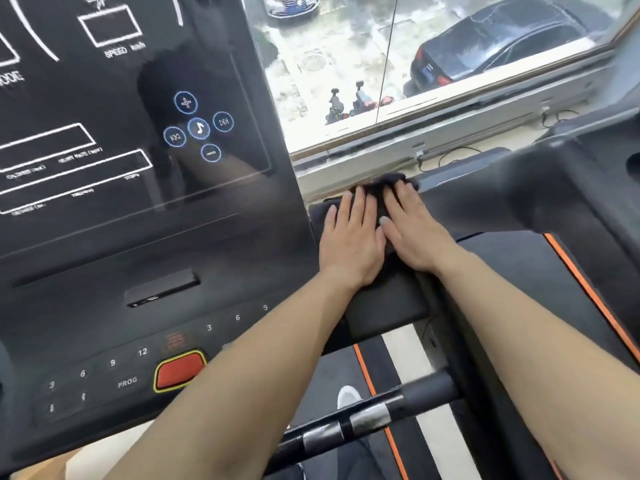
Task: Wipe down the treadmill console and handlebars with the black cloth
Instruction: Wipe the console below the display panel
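Black cloth (379, 189) under both flat hands (349, 242) (415, 233)

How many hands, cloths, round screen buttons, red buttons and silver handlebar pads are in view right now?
hands: 2 (left hand, right hand, both flat on the cloth)
black cloth: 1
round screen buttons: 5
red button: 1
silver handlebar pads: 2
Total: 11

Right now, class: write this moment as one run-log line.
left hand: flat on black cloth | right hand: flat on black cloth | surface: console ledge beside display
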